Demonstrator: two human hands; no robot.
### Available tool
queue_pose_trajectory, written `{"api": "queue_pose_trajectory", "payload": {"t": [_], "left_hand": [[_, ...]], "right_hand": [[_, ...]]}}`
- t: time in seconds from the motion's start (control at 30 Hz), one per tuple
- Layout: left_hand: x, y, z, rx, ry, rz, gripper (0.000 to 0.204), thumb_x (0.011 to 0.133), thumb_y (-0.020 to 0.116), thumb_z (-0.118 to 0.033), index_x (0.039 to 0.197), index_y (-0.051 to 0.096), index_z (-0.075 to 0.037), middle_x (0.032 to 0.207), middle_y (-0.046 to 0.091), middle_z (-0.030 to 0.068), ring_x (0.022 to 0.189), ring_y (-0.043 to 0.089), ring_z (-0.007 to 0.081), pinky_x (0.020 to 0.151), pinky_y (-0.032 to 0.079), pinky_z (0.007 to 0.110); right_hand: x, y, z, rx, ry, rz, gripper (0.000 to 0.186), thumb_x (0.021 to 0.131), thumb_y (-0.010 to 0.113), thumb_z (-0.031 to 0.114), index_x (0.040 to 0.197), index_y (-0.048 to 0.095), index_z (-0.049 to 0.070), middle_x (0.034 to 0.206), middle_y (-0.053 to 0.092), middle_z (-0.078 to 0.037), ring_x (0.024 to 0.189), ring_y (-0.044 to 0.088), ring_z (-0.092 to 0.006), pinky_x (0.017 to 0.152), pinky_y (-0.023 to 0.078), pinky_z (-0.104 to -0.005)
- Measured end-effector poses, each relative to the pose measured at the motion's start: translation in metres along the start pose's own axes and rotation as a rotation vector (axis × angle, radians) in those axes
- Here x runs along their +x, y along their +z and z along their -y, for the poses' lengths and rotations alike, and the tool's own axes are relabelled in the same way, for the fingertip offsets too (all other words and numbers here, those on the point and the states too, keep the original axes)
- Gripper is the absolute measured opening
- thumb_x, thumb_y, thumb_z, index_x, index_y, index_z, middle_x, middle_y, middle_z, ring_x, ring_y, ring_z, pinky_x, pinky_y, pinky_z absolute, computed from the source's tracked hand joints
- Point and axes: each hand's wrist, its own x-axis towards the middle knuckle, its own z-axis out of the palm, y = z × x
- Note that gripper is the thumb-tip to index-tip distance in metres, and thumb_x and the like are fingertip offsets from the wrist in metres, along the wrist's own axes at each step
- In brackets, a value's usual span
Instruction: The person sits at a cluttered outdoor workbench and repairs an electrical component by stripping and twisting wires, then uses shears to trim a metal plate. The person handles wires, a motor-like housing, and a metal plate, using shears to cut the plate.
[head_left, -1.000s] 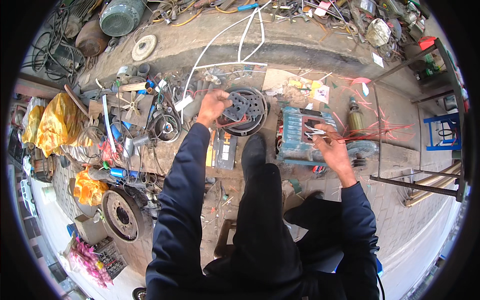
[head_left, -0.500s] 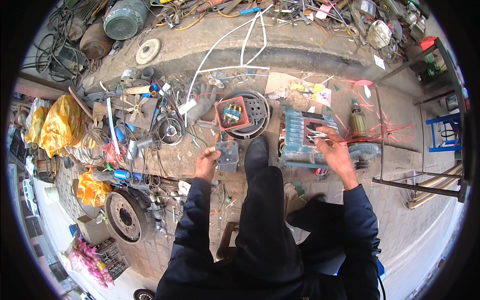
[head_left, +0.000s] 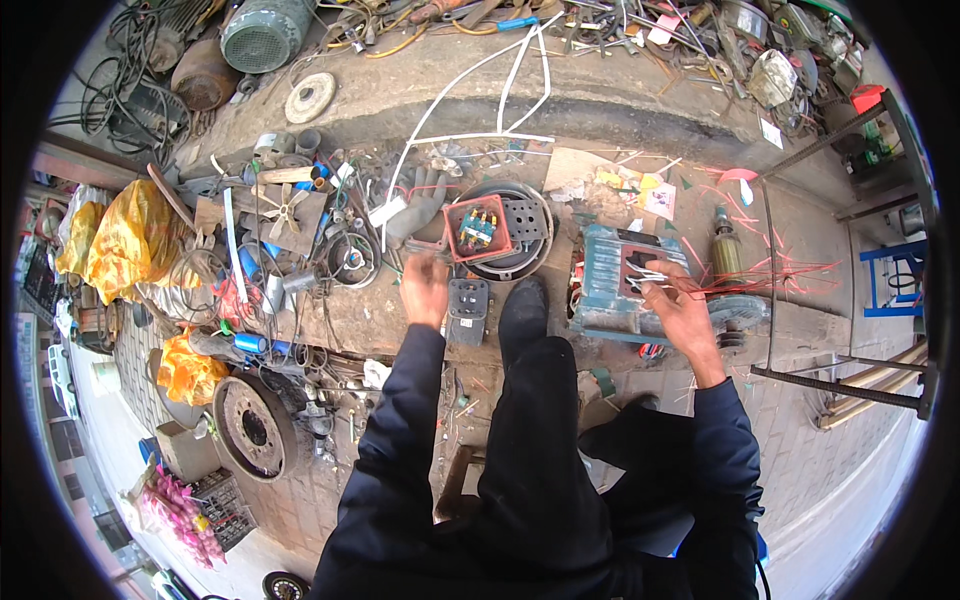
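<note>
My right hand [head_left: 680, 308] pinches several white-sleeved wire ends [head_left: 652, 274] at the opening in the top of a worn blue-green electric motor [head_left: 610, 255]. Left of my boot, a dark grey plastic box [head_left: 468, 312] sits on the ledge. Beside that box is my left hand [head_left: 425, 290], its fingertips blurred near a red plastic box [head_left: 470, 243]; whether they hold anything I cannot make out. Inside the red box lies a green terminal block [head_left: 481, 228] with brass-coloured studs. A grey perforated plate [head_left: 524, 220] leans next to it, over a round dark metal pan [head_left: 500, 268].
A wound copper rotor [head_left: 725, 250] and thin red wires [head_left: 770, 275] lie right of the motor. A rebar frame [head_left: 775, 300] borders the right side. Cables and metal parts crowd the left, with a grey glove [head_left: 415, 215] and a rusty wheel [head_left: 255, 428].
My left hand has let go of the grey box, which now shows a darker, solid face, and has moved up toward the red box. The right hand stays at the motor's wires.
</note>
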Motion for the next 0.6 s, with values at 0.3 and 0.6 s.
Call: {"api": "queue_pose_trajectory", "payload": {"t": [0.3,0.6], "left_hand": [[0.059,0.019,-0.050,0.326,0.031,0.180,0.019,0.086,0.074,-0.020,0.095,0.069,-0.004,0.093,0.076,0.0193,0.091,0.073,0.0392,0.084,0.056,0.048],[0.056,0.021,-0.077,0.322,0.090,0.128,0.014,0.087,0.073,-0.017,0.093,0.068,-0.005,0.091,0.076,0.0181,0.089,0.073,0.0400,0.083,0.055,0.050]], "right_hand": [[-0.007,-0.006,0.024,-0.141,0.262,0.134,0.039,0.099,0.070,0.036,0.103,0.070,-0.003,0.076,0.069,-0.005,0.063,0.062,-0.0115,0.055,0.052,-0.0280],[-0.023,0.005,0.039,0.248,0.477,0.418,0.062,0.103,0.057,0.057,0.082,0.068,0.000,0.065,0.067,-0.011,0.050,0.062,-0.0159,0.048,0.049,-0.0274]]}}
